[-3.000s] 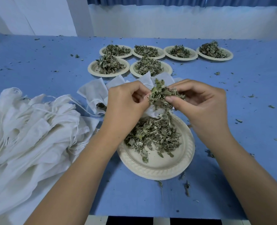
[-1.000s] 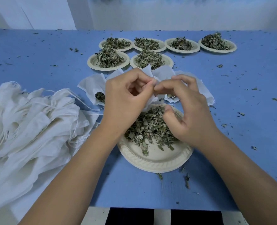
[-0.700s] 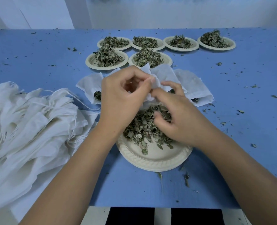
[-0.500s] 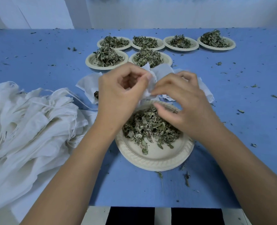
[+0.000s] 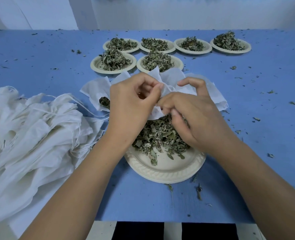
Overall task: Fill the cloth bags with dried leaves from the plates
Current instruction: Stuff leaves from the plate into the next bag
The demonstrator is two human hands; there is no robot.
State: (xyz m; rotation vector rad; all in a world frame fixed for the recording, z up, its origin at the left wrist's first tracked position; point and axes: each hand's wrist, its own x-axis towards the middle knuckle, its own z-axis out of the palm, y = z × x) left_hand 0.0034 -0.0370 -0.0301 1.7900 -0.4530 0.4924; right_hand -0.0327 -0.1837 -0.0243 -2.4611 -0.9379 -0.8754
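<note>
Both hands worked near the table's front edge: the left hand pinched a cloth bag open above the plate while the right hand pushed in dried leaves; a slack mouth risked spills.

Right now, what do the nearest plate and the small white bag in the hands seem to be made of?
The nearest plate looks like moulded paper pulp or fibre: matte cream, with an embossed rope pattern on the rim. Plastic foam is also possible. The small white bag, held by the left hand and right hand, looks like thin woven cloth, perhaps cotton: matte, slightly see-through, softly creased.
</note>
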